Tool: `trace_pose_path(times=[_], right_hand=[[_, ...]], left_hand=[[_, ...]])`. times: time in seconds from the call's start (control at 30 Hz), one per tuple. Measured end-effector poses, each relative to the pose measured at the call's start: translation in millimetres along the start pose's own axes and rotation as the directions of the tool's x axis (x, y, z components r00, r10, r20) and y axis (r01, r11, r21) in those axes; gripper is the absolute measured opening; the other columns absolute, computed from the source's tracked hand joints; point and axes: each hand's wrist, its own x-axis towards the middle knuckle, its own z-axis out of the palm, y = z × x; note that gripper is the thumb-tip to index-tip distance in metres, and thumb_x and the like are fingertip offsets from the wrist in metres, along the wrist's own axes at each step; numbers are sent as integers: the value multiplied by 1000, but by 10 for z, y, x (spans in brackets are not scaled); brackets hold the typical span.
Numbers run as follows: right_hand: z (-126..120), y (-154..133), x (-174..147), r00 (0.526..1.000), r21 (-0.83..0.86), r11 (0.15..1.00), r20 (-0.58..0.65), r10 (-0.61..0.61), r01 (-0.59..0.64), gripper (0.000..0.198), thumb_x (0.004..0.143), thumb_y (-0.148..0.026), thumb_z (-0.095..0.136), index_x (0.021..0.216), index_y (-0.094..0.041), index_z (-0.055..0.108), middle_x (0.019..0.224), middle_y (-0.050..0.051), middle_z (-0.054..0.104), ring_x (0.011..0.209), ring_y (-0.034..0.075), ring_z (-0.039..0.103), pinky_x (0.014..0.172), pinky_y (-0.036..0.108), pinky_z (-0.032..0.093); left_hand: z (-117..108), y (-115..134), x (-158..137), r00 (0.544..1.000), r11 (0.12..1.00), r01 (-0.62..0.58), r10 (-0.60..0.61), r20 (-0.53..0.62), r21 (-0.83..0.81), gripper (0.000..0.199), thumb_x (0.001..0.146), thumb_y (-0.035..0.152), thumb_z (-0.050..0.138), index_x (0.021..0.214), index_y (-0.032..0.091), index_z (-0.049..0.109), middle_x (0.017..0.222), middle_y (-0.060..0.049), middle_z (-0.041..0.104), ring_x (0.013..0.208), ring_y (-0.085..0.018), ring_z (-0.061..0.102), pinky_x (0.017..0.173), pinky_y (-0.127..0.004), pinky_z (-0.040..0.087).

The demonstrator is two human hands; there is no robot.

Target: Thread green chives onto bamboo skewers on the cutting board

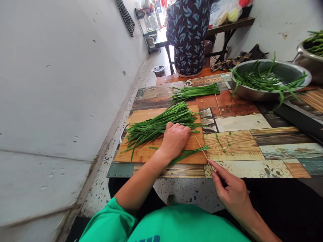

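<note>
A pile of green garlic chives point(156, 126) lies on a wooden cutting board point(143, 154). My left hand point(176, 139) is closed at the near right side of the pile, its fingers curled down onto chives; the fingertips are hidden. A few separate chives point(190, 153) stretch out to the right from beneath my left wrist. With thumb and fingers, my right hand point(230, 186) holds a thin wooden skewer point(201, 147) by its near end, just off the board's right corner. The skewer slants up and left across the board's edge, passing by the tips of the separate chives.
Behind the board lies another bunch of chives point(195, 91), with a loose skewer point(218, 105) beside it. A metal bowl point(254, 94) of chives, a pot point(302, 62) and more skewers point(313, 99) stand right. A person point(189, 37) sits beyond the table; a wall point(63, 84) runs along the left.
</note>
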Motion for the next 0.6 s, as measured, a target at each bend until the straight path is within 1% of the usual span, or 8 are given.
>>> trace_pose_path(times=[0.07, 0.17, 0.33, 0.47, 0.6], right_hand=[[7, 6, 5, 1000, 1, 1000, 7, 8, -8, 34, 88, -17, 48, 115, -8, 66, 101, 10, 74, 86, 15, 72, 73, 15, 56], [5, 2, 18, 1000, 2, 1000, 21, 12, -12, 35, 88, -17, 48, 117, -9, 65, 102, 9, 74, 85, 15, 72, 71, 16, 57], [-15, -14, 19, 1000, -6, 1000, 20, 9, -9, 34, 88, -17, 48, 117, -9, 65, 99, 9, 74, 77, 14, 73, 65, 15, 56], [-23, -7, -13, 1000, 0, 1000, 21, 9, -9, 35, 88, -17, 47, 116, -7, 65, 100, 10, 74, 81, 14, 72, 69, 15, 56], [-20, 4, -30, 999, -6, 1000, 24, 22, -22, 34, 89, -18, 47, 116, -8, 65, 100, 9, 74, 83, 14, 72, 71, 14, 56]], left_hand=[[-23, -1, -2, 1000, 1000, -17, 17, 21, -1, 23, 94, 26, 44, 90, 20, 67, 91, -5, 71, 94, -23, 57, 84, -40, 31], [-37, -18, 0, 999, 997, -22, 26, 47, -72, 23, 93, 25, 46, 87, 21, 69, 92, -3, 71, 94, -22, 57, 84, -40, 30], [-8, -40, -1, 999, 987, -29, 33, 23, -159, 16, 88, 25, 53, 91, 20, 68, 97, -4, 71, 95, -22, 58, 84, -39, 31], [6, -25, 15, 1000, 985, 17, -12, 27, -171, 15, 88, 21, 53, 93, 19, 67, 96, -3, 72, 94, -21, 60, 85, -38, 31], [-6, -18, 33, 999, 983, 11, -4, 38, -181, 14, 88, 24, 55, 89, 20, 69, 95, -2, 73, 94, -21, 61, 84, -37, 31]])
